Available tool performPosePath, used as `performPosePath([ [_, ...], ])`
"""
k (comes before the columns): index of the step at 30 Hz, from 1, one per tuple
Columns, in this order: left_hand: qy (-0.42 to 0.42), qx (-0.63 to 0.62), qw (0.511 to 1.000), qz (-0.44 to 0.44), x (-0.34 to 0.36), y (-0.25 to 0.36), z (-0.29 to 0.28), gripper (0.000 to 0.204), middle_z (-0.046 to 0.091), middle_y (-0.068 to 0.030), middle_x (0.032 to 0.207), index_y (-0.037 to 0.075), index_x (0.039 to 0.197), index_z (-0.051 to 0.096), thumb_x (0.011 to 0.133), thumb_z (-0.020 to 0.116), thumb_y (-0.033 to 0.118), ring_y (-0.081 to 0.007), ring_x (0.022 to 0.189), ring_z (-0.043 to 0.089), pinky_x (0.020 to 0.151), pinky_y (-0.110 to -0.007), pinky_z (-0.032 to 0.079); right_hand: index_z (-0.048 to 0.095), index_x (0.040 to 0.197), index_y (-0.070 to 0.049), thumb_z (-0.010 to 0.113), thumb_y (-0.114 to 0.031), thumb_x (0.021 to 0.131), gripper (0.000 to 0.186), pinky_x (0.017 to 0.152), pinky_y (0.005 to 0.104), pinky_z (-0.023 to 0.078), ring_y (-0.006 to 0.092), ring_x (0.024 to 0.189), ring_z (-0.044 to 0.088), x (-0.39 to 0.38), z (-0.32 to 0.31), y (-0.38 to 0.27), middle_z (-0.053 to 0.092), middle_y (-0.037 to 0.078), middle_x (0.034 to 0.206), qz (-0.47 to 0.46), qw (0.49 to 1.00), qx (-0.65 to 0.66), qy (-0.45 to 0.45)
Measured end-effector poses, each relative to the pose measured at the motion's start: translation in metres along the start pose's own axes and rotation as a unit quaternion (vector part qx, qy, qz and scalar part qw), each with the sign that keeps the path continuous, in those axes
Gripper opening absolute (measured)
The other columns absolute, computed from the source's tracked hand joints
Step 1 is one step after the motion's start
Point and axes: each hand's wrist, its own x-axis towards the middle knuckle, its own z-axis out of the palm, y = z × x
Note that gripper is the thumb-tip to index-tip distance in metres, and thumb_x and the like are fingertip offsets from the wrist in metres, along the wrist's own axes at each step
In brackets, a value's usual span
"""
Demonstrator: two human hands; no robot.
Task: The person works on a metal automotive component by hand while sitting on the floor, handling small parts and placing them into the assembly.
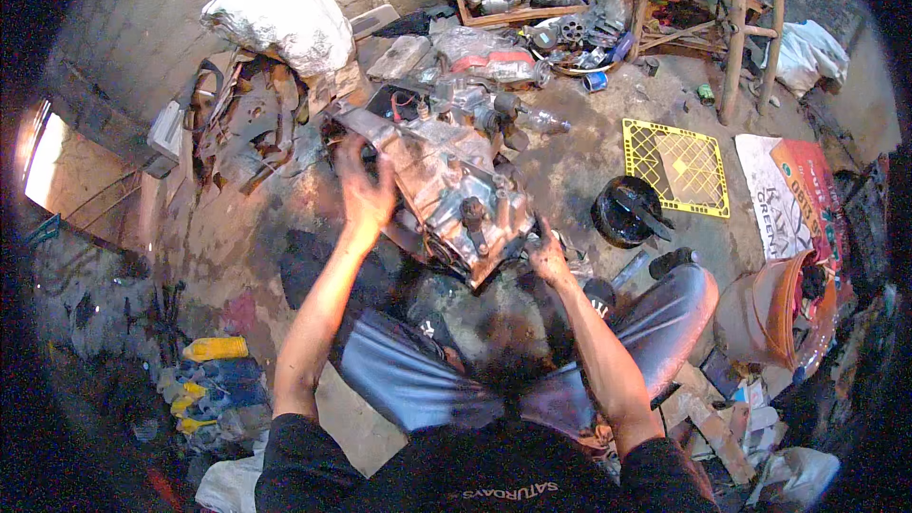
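Observation:
A dirty metal gearbox is tilted in front of me, above the floor between my bent legs. Against its left side is my left hand, slightly blurred, with the fingers bracing the casing near its wide upper end. At the lower right corner, my right hand grips the casing edge, thumb up and the other fingers partly hidden. Bolts and a round fitting stand out from the gearbox's face. Close to the right hand is a black round pan with dark fluid and a tool across it.
A yellow plastic grid and a printed sack lie to the right, near a brown bucket. Metal parts and a wooden rack stand at the back. Yellow-capped bottles sit at left, below a white sack.

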Motion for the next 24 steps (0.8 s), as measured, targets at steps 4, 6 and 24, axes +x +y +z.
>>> performPosePath([
  [4, -0.123, 0.106, 0.979, 0.123, -0.067, 0.040, -0.006, 0.062, 0.039, -0.0246, 0.134, -0.001, 0.130, 0.042, 0.079, 0.066, 0.026, -0.0407, 0.127, 0.035, 0.108, -0.054, 0.025, 0.034, 0.140, -0.002, 0.062, -0.011, 0.080, 0.066, 0.099, 0.0383, 0.042, 0.0326, 0.117, 0.054, -0.016, 0.011, -0.009, 0.056, 0.023, 0.125, -0.008, 0.999, 0.029, -0.009],
  [6, -0.227, 0.099, 0.954, 0.170, -0.074, 0.047, -0.005, 0.069, 0.039, -0.0241, 0.136, -0.001, 0.133, 0.039, 0.078, 0.068, 0.030, -0.0393, 0.132, 0.032, 0.112, -0.055, 0.018, 0.040, 0.135, -0.001, 0.062, -0.011, 0.080, 0.060, 0.097, 0.0380, 0.044, 0.0319, 0.113, 0.057, -0.019, 0.013, -0.026, 0.058, 0.023, 0.121, -0.026, 0.998, 0.036, 0.042],
  [24, -0.373, -0.107, 0.921, -0.035, -0.072, 0.039, 0.043, 0.057, 0.061, -0.0222, 0.113, 0.006, 0.126, 0.052, 0.082, 0.069, 0.038, -0.0384, 0.105, 0.058, 0.089, -0.043, 0.046, 0.010, 0.148, -0.001, 0.065, -0.015, 0.071, 0.095, 0.115, 0.0356, 0.020, 0.0348, 0.142, 0.015, -0.110, 0.109, -0.001, 0.009, 0.021, 0.155, -0.227, 0.973, 0.048, -0.006],
])
